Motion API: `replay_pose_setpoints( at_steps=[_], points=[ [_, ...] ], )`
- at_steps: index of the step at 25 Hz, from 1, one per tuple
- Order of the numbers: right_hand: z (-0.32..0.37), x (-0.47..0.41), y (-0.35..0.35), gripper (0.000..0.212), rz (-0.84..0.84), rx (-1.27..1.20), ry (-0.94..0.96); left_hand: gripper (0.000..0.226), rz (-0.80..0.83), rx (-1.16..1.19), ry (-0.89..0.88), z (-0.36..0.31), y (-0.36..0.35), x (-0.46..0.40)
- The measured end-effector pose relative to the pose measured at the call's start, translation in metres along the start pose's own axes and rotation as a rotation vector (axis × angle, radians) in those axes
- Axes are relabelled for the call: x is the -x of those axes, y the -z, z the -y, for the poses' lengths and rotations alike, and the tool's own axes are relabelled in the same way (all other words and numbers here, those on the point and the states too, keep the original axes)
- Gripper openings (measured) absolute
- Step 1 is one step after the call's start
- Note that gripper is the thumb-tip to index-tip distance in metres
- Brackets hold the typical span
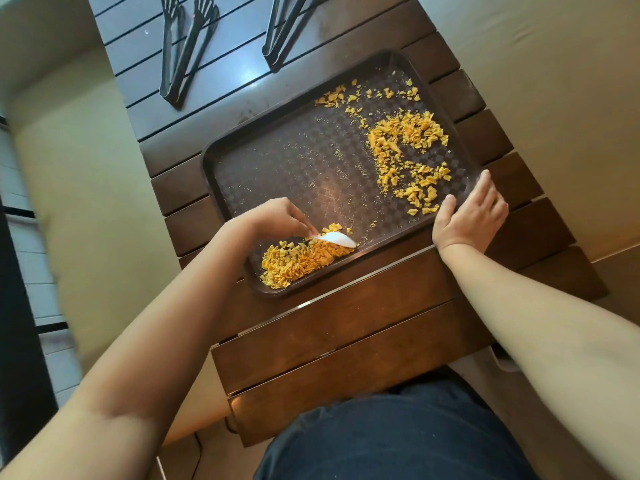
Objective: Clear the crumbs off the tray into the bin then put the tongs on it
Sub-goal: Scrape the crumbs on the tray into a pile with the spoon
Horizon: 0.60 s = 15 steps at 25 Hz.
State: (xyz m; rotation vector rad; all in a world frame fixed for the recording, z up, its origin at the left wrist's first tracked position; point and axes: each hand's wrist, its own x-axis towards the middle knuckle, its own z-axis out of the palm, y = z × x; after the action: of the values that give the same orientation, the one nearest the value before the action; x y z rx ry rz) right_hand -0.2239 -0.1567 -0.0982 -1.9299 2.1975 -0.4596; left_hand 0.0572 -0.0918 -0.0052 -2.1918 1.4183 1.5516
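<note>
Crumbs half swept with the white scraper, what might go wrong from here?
1. The swept pile lies against the tray's low near rim; another push may spill it onto the table.
2. A big scattered patch remains by the right hand.
3. No bin is in view for tipping.

- Left hand (277,216), forearm entering from 7 o'clock, fingers curled in a pinching grip.
- Right hand (471,213), forearm from 4 o'clock, fingers straight, thumb spread toward 11 o'clock.
</note>
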Motion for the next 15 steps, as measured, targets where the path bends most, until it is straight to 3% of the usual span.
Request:
replay_pose_setpoints(
  at_steps=[6,12,15],
  points=[
    [0.0,0.0,0.0,0.066,0.008,0.001,-0.011,0.02,-0.159,0.049,-0.114,-0.029,-0.004,-0.012],
    [0.0,0.0,0.0,0.066,0.024,-0.003,-0.018,0.016,-0.032,-0.024,-0.043,-0.011,-0.01,-0.006],
    [-0.001,0.0,-0.001,0.063,0.03,-0.034,-0.027,0.018,-0.054,0.113,-0.067,-0.007,-0.002,0.001]
  ],
)
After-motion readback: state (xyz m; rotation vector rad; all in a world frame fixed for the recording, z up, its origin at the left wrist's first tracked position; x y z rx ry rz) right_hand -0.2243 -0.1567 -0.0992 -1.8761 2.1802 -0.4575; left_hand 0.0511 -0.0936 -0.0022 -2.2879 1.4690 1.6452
